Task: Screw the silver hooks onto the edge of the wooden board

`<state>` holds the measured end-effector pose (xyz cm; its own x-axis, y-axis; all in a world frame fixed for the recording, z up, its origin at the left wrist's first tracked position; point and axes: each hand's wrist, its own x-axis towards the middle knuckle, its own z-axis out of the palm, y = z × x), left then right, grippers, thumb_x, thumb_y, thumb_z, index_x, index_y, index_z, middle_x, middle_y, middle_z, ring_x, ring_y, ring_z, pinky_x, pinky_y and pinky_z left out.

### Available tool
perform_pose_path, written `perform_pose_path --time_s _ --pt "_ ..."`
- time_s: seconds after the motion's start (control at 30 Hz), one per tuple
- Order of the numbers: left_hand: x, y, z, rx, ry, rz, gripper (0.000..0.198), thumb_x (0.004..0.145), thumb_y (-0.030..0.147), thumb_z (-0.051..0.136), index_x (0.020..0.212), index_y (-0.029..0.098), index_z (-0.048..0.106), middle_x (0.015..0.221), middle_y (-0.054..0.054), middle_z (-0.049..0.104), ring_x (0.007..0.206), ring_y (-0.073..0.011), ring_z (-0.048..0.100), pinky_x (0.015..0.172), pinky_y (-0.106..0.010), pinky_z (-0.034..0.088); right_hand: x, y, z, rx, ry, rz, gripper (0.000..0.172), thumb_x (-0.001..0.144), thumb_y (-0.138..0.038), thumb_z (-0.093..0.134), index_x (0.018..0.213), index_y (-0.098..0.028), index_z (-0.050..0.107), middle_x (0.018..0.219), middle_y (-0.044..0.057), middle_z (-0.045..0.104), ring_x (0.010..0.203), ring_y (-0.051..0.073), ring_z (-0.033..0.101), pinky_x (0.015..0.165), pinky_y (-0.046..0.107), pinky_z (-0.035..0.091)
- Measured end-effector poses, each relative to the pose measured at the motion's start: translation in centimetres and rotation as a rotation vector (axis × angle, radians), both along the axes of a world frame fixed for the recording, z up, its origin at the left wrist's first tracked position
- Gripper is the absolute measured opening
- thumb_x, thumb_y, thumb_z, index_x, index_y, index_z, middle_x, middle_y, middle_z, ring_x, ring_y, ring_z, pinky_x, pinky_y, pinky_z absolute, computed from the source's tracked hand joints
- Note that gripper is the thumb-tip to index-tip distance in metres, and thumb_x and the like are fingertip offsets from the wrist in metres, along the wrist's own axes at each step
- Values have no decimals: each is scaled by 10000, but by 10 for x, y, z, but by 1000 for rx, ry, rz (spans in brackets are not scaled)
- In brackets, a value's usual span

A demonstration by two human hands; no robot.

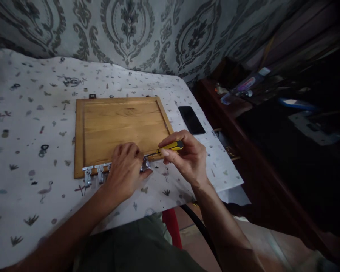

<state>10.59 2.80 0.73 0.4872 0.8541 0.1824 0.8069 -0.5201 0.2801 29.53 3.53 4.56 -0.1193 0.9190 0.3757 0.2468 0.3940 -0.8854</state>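
The left hand [124,173] rests over a row of metal fittings [100,174] along the wooden board's [121,124] near edge; whether its fingers pinch one, I cannot tell. The right hand [189,156] grasps a yellow-and-black screwdriver [170,146], tip at the rightmost fitting. An off-centre push could make the tip slip into the left fingers. The board, honey-brown with a raised frame, lies flat mid-table [53,151], left of a dark phone [192,120].

Yellow screwdriver handle [170,146], brown board [121,124]

Cloth-covered table [53,147], white with small prints, framed wooden panel [121,124] lying flat, black phone [191,120] nearby.
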Motion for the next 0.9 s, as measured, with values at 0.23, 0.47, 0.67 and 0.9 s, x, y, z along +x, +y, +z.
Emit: perform_pose_path --time_s 0.23,0.47,0.67,0.9 --pt "2 0 1 -12 29 17 376 819 414 829 1044 140 706 1108 -122 676 1138 -344 572 1002 -508 462 7 -1 1 -22 37 188 302 999 -436 619 1242 -265 672 1040 15 681 646 72 689 608 234 593" --pt "2 0 0 7 23 11 379 838 432 806 1069 149 703 1123 -119 667 1141 -340 560 989 -495 460 -3 3 4 -34 146 19 276 845 -441 807 913 -203 685 933 18 721 567 65 626 423 169 519" --pt "1 -1 3 2 4 3 350 838 406 810 1050 147 706 1093 -124 665 1132 -345 557 972 -496 461 -2 3 5 -59 179 110 316 893 -449 761 1096 -223 675 949 -1 726 541 59 640 515 205 577" --pt "1 0 3 -12 13 13 347 843 390 805 1056 135 704 1107 -129 666 1129 -343 555 987 -505 452 0 5 5 -1 142 103 241 922 -425 729 1056 -225 742 1022 15 716 529 47 638 473 198 545"
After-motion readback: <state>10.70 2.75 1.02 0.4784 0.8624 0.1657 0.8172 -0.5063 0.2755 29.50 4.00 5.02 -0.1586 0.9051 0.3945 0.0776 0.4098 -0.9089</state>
